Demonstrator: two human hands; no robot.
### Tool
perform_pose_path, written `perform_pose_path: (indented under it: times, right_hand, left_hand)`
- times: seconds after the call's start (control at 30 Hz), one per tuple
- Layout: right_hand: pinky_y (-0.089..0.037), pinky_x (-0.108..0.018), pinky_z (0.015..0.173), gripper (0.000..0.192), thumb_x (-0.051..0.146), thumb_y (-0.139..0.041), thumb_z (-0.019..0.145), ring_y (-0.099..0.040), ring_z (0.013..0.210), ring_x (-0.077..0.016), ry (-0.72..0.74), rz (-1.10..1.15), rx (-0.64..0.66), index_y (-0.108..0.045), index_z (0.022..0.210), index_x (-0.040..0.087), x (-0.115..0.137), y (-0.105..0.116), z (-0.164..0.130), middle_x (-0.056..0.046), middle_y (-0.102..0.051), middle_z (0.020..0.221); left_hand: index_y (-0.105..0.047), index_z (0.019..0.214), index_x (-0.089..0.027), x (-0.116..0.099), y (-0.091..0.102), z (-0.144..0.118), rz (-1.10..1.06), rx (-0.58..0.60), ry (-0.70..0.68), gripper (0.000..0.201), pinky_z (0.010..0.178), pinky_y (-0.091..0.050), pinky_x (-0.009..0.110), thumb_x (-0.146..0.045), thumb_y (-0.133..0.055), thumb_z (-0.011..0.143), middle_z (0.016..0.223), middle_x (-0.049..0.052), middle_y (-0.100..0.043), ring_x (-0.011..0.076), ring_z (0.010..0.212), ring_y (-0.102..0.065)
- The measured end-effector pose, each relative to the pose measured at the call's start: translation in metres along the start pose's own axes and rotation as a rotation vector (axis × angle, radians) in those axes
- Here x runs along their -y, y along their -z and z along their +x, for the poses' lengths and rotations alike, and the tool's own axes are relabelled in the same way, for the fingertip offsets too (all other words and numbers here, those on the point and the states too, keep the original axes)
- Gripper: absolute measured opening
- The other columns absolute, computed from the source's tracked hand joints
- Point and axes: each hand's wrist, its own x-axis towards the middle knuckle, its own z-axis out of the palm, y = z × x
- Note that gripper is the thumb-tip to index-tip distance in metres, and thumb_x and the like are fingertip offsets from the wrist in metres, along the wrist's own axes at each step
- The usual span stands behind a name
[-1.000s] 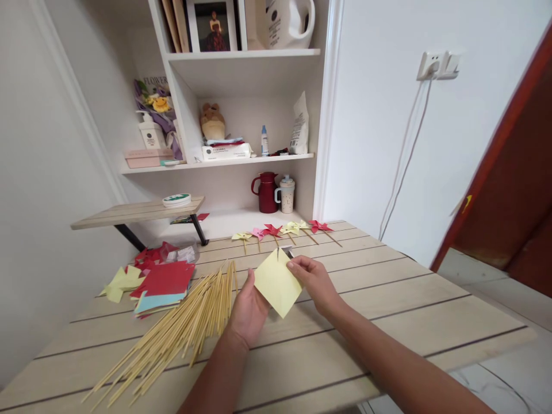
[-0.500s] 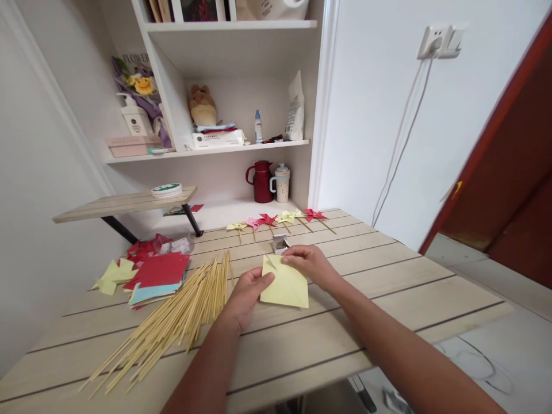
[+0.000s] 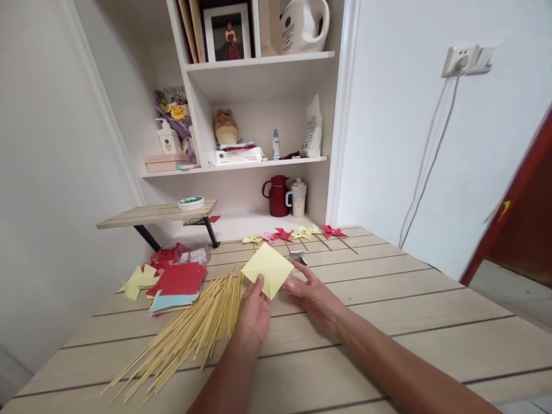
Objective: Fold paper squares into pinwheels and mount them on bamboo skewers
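Note:
A square of pale yellow paper [image 3: 268,265] is held up over the table, turned with one corner pointing away from me. My left hand [image 3: 255,307] pinches its near corner, thumb on top, where a slit shows. Beside its right edge is my right hand [image 3: 309,294], fingers apart; whether a fingertip touches the paper I cannot tell. Just beyond lies a small open box [image 3: 297,257], partly hidden by the paper and fingers. Left of my left hand, a spread bundle of thin wooden sticks [image 3: 202,322] covers part of the table.
A stack of red and blue paper [image 3: 179,282] lies at the left, near yellow cut paper [image 3: 138,282]. Paper pinwheels on sticks [image 3: 332,232] line the table's back. A small raised shelf [image 3: 159,214] stands back left. Behind are a red jug [image 3: 278,196] and a cup [image 3: 298,198].
The yellow paper has been turned so a corner points away. My right hand has let go of its far edge and moved to its right side. The camera view has shifted.

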Motion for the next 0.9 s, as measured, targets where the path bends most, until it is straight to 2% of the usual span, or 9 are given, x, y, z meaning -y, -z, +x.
perform_pose_path:
  times: [0.07, 0.13, 0.17, 0.27, 0.37, 0.5, 0.63, 0.77, 0.9]
  right_hand:
    - [-0.045, -0.037, 0.089, 0.055, 0.032, -0.089, 0.057, -0.067, 0.099, -0.0243, 0.02, 0.048, -0.001, -0.064, 0.105, 0.022, -0.005, -0.005, 0.002, -0.005, -0.075, 0.098]
    - [-0.046, -0.034, 0.087, 0.035, 0.032, -0.089, 0.057, -0.066, 0.091, -0.0218, 0.045, 0.079, -0.045, -0.067, 0.082, 0.02, -0.006, -0.007, 0.005, -0.005, -0.075, 0.091]
    - [-0.047, -0.033, 0.087, 0.031, 0.033, -0.088, 0.058, -0.066, 0.088, -0.0207, 0.056, 0.093, -0.067, -0.066, 0.076, 0.019, -0.005, -0.006, 0.006, -0.004, -0.075, 0.088]
    - [-0.047, -0.033, 0.088, 0.03, 0.035, -0.086, 0.061, -0.066, 0.088, -0.0207, 0.085, 0.101, -0.05, -0.068, 0.079, 0.019, 0.005, -0.003, 0.007, -0.004, -0.075, 0.09]
    - [-0.05, -0.035, 0.083, 0.036, 0.037, -0.085, 0.061, -0.067, 0.087, -0.0224, 0.124, 0.047, -0.045, -0.065, 0.086, 0.02, 0.02, 0.004, 0.006, -0.006, -0.075, 0.094]
    - [-0.045, -0.029, 0.061, 0.04, 0.039, -0.085, 0.056, -0.062, 0.062, -0.0174, 0.152, -0.072, -0.183, -0.056, 0.077, 0.021, 0.034, 0.017, 0.004, 0.0, -0.07, 0.071]
    - [-0.037, -0.025, 0.053, 0.041, 0.043, -0.084, 0.056, -0.053, 0.053, -0.0136, 0.176, -0.145, -0.224, -0.052, 0.073, 0.021, 0.032, 0.022, 0.005, 0.003, -0.064, 0.062]
    - [-0.034, -0.025, 0.053, 0.044, 0.044, -0.083, 0.057, -0.047, 0.051, -0.0124, 0.206, -0.145, -0.232, -0.05, 0.076, 0.023, 0.024, 0.016, 0.004, 0.006, -0.057, 0.056]
    - [-0.032, -0.026, 0.052, 0.043, 0.046, -0.082, 0.06, -0.045, 0.051, -0.0129, 0.248, -0.18, -0.189, -0.049, 0.076, 0.023, 0.018, 0.009, 0.001, 0.006, -0.053, 0.054]
  left_hand:
    - [-0.07, 0.103, -0.013, 0.002, -0.003, -0.003, -0.008, 0.032, 0.024, 0.02, 0.094, -0.052, 0.026, -0.013, -0.07, 0.083, 0.111, 0.012, -0.074, 0.0201, 0.108, -0.068]
    - [-0.07, 0.105, -0.012, 0.005, -0.006, -0.008, 0.001, 0.084, 0.062, 0.022, 0.098, -0.051, 0.03, -0.014, -0.071, 0.083, 0.112, 0.013, -0.074, 0.0219, 0.109, -0.067]
    - [-0.07, 0.106, -0.012, 0.006, -0.007, -0.011, 0.012, 0.126, 0.09, 0.024, 0.1, -0.05, 0.032, -0.015, -0.071, 0.083, 0.113, 0.014, -0.074, 0.0226, 0.112, -0.066]
    - [-0.069, 0.109, -0.015, 0.006, -0.009, -0.016, 0.07, 0.255, 0.177, 0.027, 0.107, -0.044, 0.037, -0.02, -0.072, 0.082, 0.119, 0.012, -0.071, 0.0236, 0.12, -0.061]
    - [-0.067, 0.115, -0.018, -0.001, -0.008, -0.016, 0.104, 0.29, 0.202, 0.035, 0.106, -0.044, 0.042, -0.037, -0.068, 0.086, 0.127, 0.012, -0.067, 0.0259, 0.125, -0.057]
    - [-0.063, 0.123, -0.012, -0.017, -0.005, -0.011, 0.122, 0.292, 0.254, 0.059, 0.102, -0.046, 0.04, -0.058, -0.055, 0.087, 0.128, 0.019, -0.065, 0.0289, 0.124, -0.056]
    - [-0.06, 0.127, -0.009, -0.024, -0.004, -0.008, 0.13, 0.284, 0.29, 0.063, 0.101, -0.046, 0.038, -0.057, -0.054, 0.088, 0.128, 0.022, -0.063, 0.0278, 0.119, -0.06]
    - [-0.063, 0.124, -0.008, -0.019, -0.005, -0.011, 0.149, 0.38, 0.296, 0.057, 0.102, -0.046, 0.041, -0.053, -0.058, 0.088, 0.121, 0.02, -0.069, 0.0291, 0.116, -0.063]
    - [-0.066, 0.12, -0.01, -0.014, -0.005, -0.015, 0.217, 0.378, 0.264, 0.045, 0.101, -0.046, 0.041, -0.035, -0.071, 0.083, 0.112, 0.016, -0.074, 0.0289, 0.111, -0.066]
